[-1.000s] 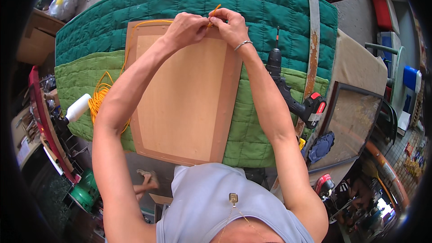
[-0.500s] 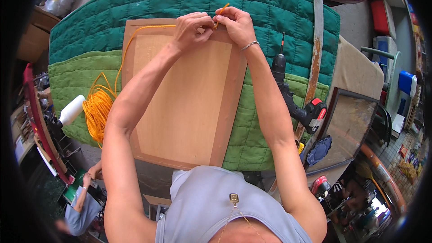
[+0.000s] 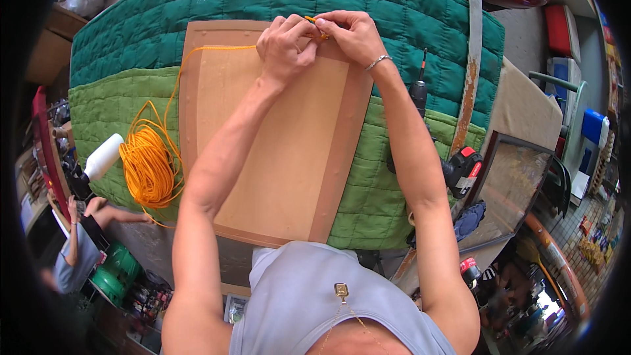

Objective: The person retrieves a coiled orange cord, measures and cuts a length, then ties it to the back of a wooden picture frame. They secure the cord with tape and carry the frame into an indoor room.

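Both hands, left hand (image 3: 284,45) and right hand (image 3: 351,34), pinched the orange cord (image 3: 314,21) at the wooden panel's (image 3: 282,151) far edge. Cord should have been kept taut, grips close together; slack ran to the coil (image 3: 148,167).

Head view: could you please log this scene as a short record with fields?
Surface: green quilted pad
Workpiece: wooden panel, flat on the pad
Left hand: pinching orange cord at the panel's far edge
Right hand: pinching the same cord end
Cord coil: left of panel
Drill: right of panel
Bottle: white, beside coil
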`<state>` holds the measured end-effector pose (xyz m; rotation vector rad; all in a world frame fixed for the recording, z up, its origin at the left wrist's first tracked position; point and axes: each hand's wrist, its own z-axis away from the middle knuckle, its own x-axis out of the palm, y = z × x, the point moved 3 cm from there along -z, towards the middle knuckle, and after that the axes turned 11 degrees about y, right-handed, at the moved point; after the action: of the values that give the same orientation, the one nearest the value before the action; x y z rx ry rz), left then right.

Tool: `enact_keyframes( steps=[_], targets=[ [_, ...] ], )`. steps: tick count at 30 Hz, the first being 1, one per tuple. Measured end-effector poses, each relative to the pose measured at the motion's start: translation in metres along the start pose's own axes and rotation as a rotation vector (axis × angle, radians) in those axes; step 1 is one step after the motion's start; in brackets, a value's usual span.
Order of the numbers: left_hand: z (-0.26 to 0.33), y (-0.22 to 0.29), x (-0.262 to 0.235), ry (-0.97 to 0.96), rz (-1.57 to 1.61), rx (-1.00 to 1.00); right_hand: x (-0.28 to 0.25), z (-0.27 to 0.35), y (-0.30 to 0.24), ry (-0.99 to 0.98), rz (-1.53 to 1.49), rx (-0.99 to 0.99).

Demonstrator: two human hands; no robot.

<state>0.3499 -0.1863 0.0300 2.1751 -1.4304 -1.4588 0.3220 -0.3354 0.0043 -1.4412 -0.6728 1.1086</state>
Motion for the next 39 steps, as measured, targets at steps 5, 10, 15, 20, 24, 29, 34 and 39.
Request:
enact_keyframes(
  steps=[5,10,15,20,24,29,34,39],
  targets=[
    [0.012,0.007,0.004,0.114,-0.052,-0.160,-0.006,-0.007,-0.005,-0.107,0.199,0.032],
    [0.016,0.010,0.007,0.124,-0.063,-0.259,-0.008,-0.006,-0.014,-0.146,0.270,0.000],
    [0.015,0.010,0.006,0.126,-0.047,-0.277,-0.011,-0.009,-0.022,-0.216,0.379,-0.075],
    [0.015,0.008,0.005,0.102,-0.027,-0.266,-0.010,-0.014,-0.029,-0.309,0.435,-0.145],
    [0.013,0.005,0.004,0.067,-0.030,-0.242,-0.008,-0.019,-0.034,-0.426,0.493,-0.174],
    [0.002,-0.005,0.000,-0.019,0.014,-0.109,-0.003,-0.027,-0.040,-0.554,0.588,-0.249],
    [-0.008,-0.012,-0.005,-0.107,-0.040,0.100,0.005,-0.037,-0.044,-0.725,0.645,-0.317],
    [-0.017,-0.016,-0.012,-0.105,-0.012,0.129,0.011,-0.038,-0.047,-0.805,0.720,-0.447]
  ],
)
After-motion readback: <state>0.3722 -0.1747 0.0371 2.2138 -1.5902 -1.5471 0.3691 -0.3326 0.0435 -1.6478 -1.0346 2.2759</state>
